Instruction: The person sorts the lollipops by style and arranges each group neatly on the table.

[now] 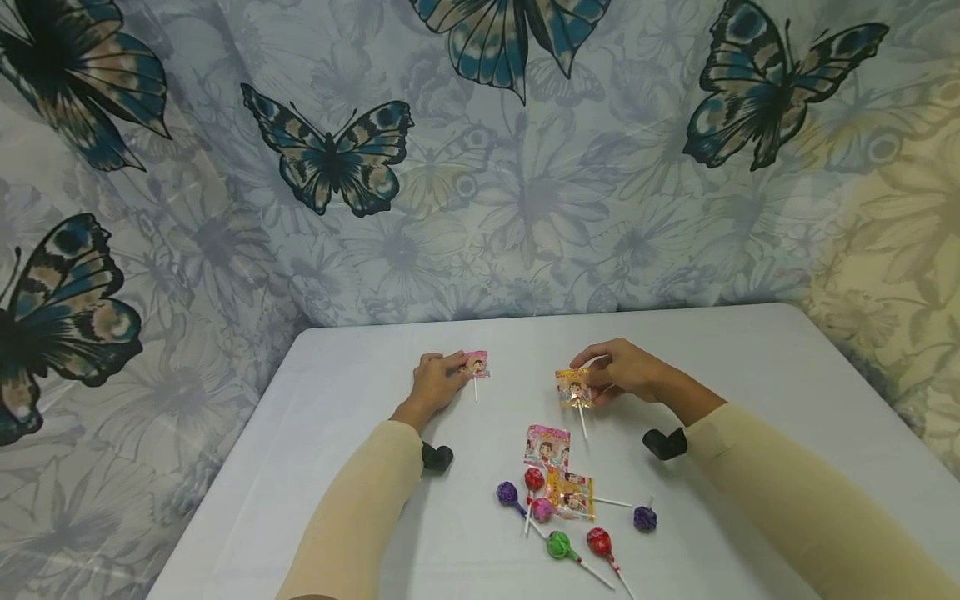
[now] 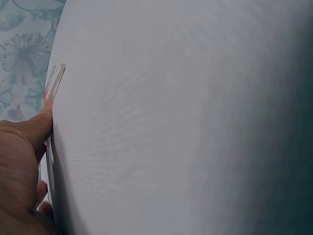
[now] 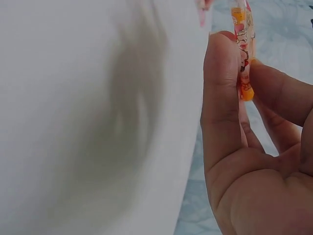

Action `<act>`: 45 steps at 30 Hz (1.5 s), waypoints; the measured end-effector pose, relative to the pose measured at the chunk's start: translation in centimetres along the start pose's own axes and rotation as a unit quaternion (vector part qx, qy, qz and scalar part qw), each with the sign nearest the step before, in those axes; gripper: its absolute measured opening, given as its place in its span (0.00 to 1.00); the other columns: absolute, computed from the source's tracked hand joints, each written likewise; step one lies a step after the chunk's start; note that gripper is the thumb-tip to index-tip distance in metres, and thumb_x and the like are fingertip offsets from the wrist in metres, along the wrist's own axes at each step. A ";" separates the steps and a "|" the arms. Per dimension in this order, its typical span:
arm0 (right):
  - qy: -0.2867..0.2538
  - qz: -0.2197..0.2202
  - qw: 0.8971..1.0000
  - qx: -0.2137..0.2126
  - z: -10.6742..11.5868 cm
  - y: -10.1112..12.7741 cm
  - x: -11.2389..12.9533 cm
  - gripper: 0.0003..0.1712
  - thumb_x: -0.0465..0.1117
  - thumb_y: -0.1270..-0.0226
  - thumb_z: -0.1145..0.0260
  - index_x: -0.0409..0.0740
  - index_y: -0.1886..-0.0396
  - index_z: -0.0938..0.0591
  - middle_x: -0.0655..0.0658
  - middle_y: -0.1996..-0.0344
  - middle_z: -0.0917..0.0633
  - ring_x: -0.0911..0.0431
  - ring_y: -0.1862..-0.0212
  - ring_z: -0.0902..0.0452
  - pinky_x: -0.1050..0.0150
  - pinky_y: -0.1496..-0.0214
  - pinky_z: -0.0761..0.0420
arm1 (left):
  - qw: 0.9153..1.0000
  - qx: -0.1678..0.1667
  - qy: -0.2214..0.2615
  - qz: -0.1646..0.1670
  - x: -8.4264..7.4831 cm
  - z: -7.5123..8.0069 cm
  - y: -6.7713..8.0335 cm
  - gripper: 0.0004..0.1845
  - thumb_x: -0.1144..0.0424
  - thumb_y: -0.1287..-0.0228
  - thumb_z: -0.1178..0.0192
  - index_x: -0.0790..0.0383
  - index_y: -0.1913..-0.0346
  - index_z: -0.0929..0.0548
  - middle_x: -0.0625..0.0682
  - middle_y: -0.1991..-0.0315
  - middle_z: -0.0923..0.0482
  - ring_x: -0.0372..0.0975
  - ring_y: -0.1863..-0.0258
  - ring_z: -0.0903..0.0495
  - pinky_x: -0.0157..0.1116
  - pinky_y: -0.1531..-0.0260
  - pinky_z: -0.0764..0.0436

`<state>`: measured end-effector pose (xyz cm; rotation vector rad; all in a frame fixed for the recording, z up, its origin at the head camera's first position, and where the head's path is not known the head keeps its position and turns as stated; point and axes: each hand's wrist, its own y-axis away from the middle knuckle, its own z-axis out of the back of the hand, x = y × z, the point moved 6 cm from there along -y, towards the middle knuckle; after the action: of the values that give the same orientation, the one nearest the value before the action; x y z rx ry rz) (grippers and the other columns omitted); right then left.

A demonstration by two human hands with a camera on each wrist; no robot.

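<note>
Near the far side of the table, my left hand [image 1: 437,383] pinches a pink-wrapped lollipop [image 1: 477,364], its white stick pointing toward me. To its right, my right hand [image 1: 624,371] holds an orange-wrapped lollipop [image 1: 573,388] above the tabletop. The right wrist view shows the orange wrapper [image 3: 246,73] edge-on between thumb and fingers. In the left wrist view the left hand [image 2: 22,161] shows only in part, and its pink wrapper [image 2: 51,90] is seen from the side. Closer to me lie another pink-wrapped lollipop [image 1: 547,447] and an orange-wrapped one [image 1: 572,495].
Round lollipops lie loose at the near middle: purple [image 1: 507,493], green [image 1: 558,545], red [image 1: 599,542], pink [image 1: 542,509] and a purple one [image 1: 645,518] farther right. The white table [image 1: 300,467] meets a butterfly-patterned cloth [image 1: 525,208] at the back.
</note>
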<state>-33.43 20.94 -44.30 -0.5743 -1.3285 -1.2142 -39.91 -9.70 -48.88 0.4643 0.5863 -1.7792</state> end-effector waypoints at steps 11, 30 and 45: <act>-0.026 0.001 1.000 -0.013 -0.2 -2.8 1.0 0.20 0.26 0.34 0.40 0.33 0.42 0.24 0.34 0.65 0.19 0.46 0.68 0.20 0.48 0.62 0.18 | 1.000 0.009 0.004 0.008 0.0 -0.1 -0.1 0.21 0.57 0.36 0.36 0.55 0.40 0.20 0.43 0.37 0.28 0.48 0.36 0.39 0.52 0.38 0.45; -0.011 -0.010 1.000 -0.027 -1.6 -7.6 1.8 0.18 0.27 0.34 0.39 0.37 0.44 0.22 0.34 0.65 0.19 0.47 0.68 0.19 0.50 0.62 0.17 | 1.000 0.013 0.010 0.009 0.1 0.1 0.0 0.21 0.56 0.35 0.36 0.55 0.40 0.20 0.43 0.37 0.28 0.48 0.35 0.40 0.52 0.38 0.46; 0.021 -0.030 0.999 -0.038 -2.9 -10.2 1.3 0.19 0.27 0.35 0.37 0.37 0.44 0.21 0.35 0.67 0.19 0.49 0.72 0.19 0.54 0.66 0.17 | 1.000 0.017 0.003 0.012 0.1 0.0 -0.2 0.21 0.56 0.35 0.36 0.54 0.39 0.20 0.42 0.37 0.29 0.47 0.34 0.40 0.51 0.37 0.46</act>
<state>-41.59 14.55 -46.86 -0.5644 -1.2764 -1.3228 -40.11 -9.72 -48.92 0.4982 0.5521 -1.7678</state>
